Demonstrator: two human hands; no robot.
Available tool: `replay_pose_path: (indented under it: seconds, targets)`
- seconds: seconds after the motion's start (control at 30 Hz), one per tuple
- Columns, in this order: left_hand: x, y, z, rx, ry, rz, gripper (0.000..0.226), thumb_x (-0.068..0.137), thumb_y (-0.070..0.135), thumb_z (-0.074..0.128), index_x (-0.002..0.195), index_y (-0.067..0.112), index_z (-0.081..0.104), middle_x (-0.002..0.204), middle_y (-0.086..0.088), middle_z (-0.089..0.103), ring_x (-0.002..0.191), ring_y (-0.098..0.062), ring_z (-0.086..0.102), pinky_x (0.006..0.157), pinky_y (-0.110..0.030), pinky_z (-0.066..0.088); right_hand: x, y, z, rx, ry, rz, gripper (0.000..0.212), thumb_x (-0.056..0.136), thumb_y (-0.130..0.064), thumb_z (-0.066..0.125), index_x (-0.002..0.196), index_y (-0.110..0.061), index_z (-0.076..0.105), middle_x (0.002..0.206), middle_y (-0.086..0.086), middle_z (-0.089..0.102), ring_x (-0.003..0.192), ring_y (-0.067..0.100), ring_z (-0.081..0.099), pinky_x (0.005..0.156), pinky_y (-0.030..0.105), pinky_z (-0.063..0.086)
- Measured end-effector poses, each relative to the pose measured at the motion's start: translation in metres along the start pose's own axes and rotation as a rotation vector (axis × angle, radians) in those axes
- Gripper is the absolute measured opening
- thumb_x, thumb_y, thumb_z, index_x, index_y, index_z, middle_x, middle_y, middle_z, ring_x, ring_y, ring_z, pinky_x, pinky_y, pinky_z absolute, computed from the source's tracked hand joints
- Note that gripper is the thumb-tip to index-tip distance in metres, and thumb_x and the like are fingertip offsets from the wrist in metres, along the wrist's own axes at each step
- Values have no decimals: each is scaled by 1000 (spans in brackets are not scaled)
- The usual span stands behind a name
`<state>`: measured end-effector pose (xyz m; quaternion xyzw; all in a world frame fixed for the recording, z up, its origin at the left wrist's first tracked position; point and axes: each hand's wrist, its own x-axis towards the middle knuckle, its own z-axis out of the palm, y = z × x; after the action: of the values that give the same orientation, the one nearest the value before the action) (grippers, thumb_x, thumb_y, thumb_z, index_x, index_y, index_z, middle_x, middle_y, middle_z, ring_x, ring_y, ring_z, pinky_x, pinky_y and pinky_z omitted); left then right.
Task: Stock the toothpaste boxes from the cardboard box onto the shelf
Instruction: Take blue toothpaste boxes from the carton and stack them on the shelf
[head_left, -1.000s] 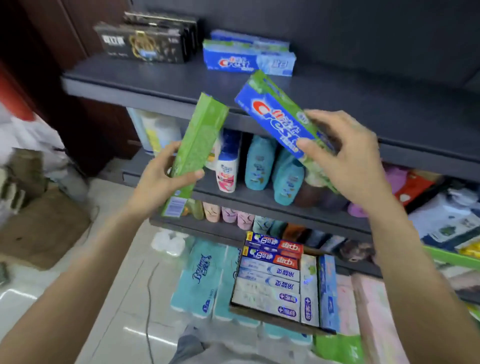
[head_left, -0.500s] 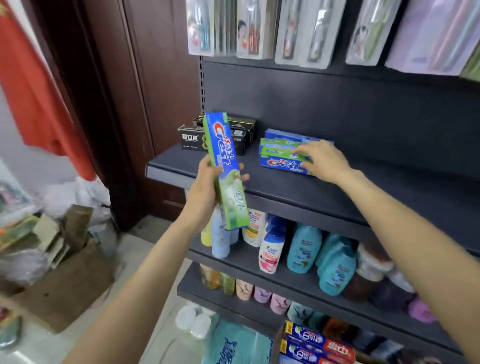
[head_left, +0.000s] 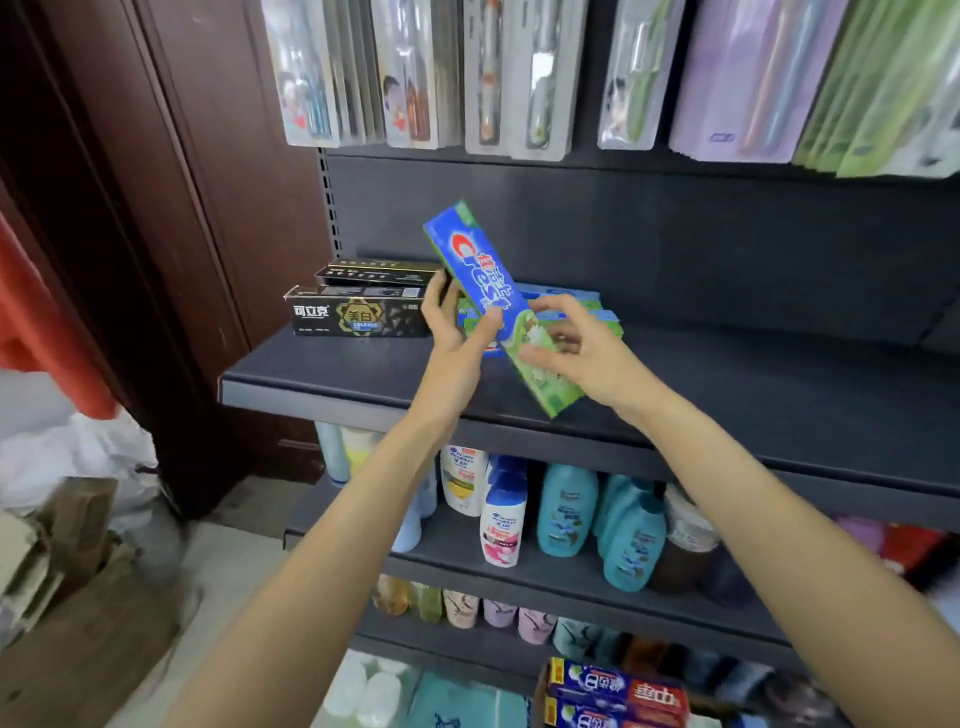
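Both hands now meet on one toothpaste box; half a second ago the right hand lay on the stack at the shelf's far side and the left hand alone held the box upright.

Largest in view, the dark shelf (head_left: 727, 395) runs left to right, with packs of toothbrushes (head_left: 415, 78) hanging above it and shampoo bottles (head_left: 566, 512) standing on the tier below. On the shelf's far left lie black toothpaste boxes (head_left: 358, 312) printed with Chinese characters, among them 美白. Just right of them, behind the hands, sits the blue-and-green stack of boxes (head_left: 597, 312) already placed.

The held toothpaste box (head_left: 480, 283), blue with a red-and-white Crest logo and a green lower end, tilts with its top to the far left, above the shelf's near edge. The left hand (head_left: 454, 343) grips its middle, thumb across the front. The right hand (head_left: 582, 353) pinches the green end with curled fingers.

At the bottom edge, red-and-blue boxes (head_left: 618, 693) show in the cardboard box (head_left: 540, 691).
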<state>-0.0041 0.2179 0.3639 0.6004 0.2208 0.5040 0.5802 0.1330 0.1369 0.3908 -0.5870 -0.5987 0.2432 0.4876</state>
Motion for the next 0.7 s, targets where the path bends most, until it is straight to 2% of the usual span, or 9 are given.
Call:
replay_pose_path:
  seconds: [0.07, 0.1, 0.2, 0.23, 0.3, 0.4, 0.53, 0.63, 0.7]
  targets:
    - [10, -4, -11, 171, 91, 78, 99, 73, 36, 71, 146, 22, 7, 154, -4, 23, 139, -14, 27, 115, -39, 27, 4, 13, -25, -288, 53, -41, 38, 82, -19, 71, 114, -32, 55, 105, -9, 60, 93, 11, 55, 83, 26, 45]
    - [14, -7, -19, 340, 135, 140, 102, 70, 39, 72, 148, 18, 9, 154, -4, 19, 140, -14, 21, 117, -38, 20, 7, 21, -35, -423, 42, -58, 39, 81, -20, 71, 115, -32, 57, 111, -8, 60, 101, 14, 55, 90, 31, 44]
    - [21, -19, -38, 849, 66, 432, 85, 71, 45, 63, 142, 12, 32, 149, -7, 27, 137, -20, 21, 112, -23, 11, 18, 42, -49, -602, -67, -56, 38, 81, -17, 71, 116, -25, 59, 123, -5, 60, 115, 17, 53, 98, 39, 41]
    - [21, -20, -39, 950, 15, 486, 74, 72, 45, 58, 136, 13, 42, 146, -8, 33, 133, -23, 26, 109, -20, 12, 23, 48, -48, -635, -97, -39, 38, 81, -18, 71, 116, -25, 59, 123, -5, 61, 116, 16, 53, 98, 39, 42]
    - [24, -30, -40, 1084, -53, 524, 59, 76, 46, 49, 124, 13, 57, 136, -7, 47, 125, -27, 37, 105, -22, 19, 37, 61, -40, -704, -98, -24, 36, 82, -21, 70, 116, -27, 58, 123, -6, 60, 118, 17, 52, 97, 40, 41]
    - [28, -41, -41, 1214, -103, 446, 52, 86, 44, 44, 126, 15, 56, 130, -5, 55, 121, -27, 45, 104, -31, 30, 61, 73, -22, -827, -5, -32, 34, 85, -28, 65, 117, -30, 56, 121, 1, 58, 117, 26, 46, 96, 40, 38]
    - [32, -47, -40, 1400, -196, 275, 48, 96, 38, 45, 140, 18, 42, 140, -5, 49, 127, -26, 41, 106, -35, 30, 67, 65, -2, -963, 123, -87, 35, 90, -27, 59, 125, -25, 55, 128, 5, 48, 121, 26, 40, 97, 39, 31]
    - [17, -39, -31, 1338, -128, 329, 42, 96, 37, 46, 134, 20, 49, 130, -3, 58, 119, -26, 49, 97, -35, 37, 32, 53, 3, -892, 260, -229, 32, 89, -22, 58, 120, -22, 60, 124, 3, 52, 116, 26, 45, 92, 37, 33]
    - [-9, -31, -21, 1186, -39, 433, 34, 94, 35, 47, 123, 21, 58, 112, 4, 67, 106, -19, 57, 85, -30, 41, -10, 45, 5, -811, 349, -312, 25, 87, -18, 58, 111, -20, 64, 114, 1, 59, 107, 25, 50, 86, 36, 37]
